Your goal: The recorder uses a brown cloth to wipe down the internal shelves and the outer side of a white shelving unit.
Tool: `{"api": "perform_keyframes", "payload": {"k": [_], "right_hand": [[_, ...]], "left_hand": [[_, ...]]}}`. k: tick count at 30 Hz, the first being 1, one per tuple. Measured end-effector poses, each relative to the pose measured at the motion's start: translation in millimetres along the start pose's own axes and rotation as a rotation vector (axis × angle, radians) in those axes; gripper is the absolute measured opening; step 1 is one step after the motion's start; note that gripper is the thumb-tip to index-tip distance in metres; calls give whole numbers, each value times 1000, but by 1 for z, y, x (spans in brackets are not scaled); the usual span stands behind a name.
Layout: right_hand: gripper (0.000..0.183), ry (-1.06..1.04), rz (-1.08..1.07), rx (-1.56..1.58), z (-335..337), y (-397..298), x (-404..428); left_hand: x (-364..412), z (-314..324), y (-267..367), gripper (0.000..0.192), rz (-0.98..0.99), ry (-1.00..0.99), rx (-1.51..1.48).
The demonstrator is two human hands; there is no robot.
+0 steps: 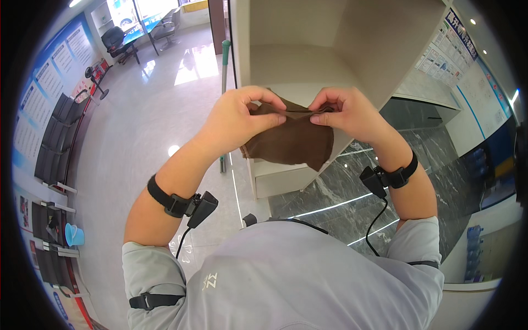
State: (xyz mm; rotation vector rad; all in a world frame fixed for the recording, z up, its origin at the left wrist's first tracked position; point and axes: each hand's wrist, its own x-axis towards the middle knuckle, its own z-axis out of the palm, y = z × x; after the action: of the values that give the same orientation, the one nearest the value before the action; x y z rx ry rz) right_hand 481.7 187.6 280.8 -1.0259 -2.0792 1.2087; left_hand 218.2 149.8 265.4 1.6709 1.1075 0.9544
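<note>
A brown cloth [293,140] hangs between my two hands, in front of the open shelves of a cream cabinet [305,64]. My left hand [247,111] pinches its upper edge between thumb and fingers. On the other side, my right hand [342,109] pinches the same edge near its right end, where the cloth is bunched. The edge looks folded over, with a flap of cloth rising behind it. The fingertips of the two hands are a short way apart.
A pole with a green grip [225,47] stands left of the cabinet. Farther left are a light blue bucket [74,235], a row of dark chairs [62,128] and a small black fan [97,82]. Water bottles [473,251] stand on a shelf at the lower right.
</note>
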Motion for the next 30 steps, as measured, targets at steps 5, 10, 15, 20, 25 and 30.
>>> {"api": "perform_keyframes", "payload": {"k": [5, 10, 15, 20, 25, 30], "right_hand": [[12, -141, 36, 254, -13, 50, -12], [11, -244, 44, 344, -1, 80, -12], [16, -139, -152, 212, -14, 92, -11], [20, -64, -36, 283, -50, 79, -12], [19, -90, -41, 236, -86, 60, -8], [32, -28, -165, 167, -144, 41, 48]], "left_hand": [[15, 19, 16, 15, 111, 71, 160], [29, 19, 27, 24, 356, 34, 515], [28, 7, 38, 33, 291, -42, 760], [20, 3, 25, 30, 84, -110, 542], [28, 12, 15, 23, 116, -15, 418], [90, 19, 27, 23, 126, 297, 409]]}}
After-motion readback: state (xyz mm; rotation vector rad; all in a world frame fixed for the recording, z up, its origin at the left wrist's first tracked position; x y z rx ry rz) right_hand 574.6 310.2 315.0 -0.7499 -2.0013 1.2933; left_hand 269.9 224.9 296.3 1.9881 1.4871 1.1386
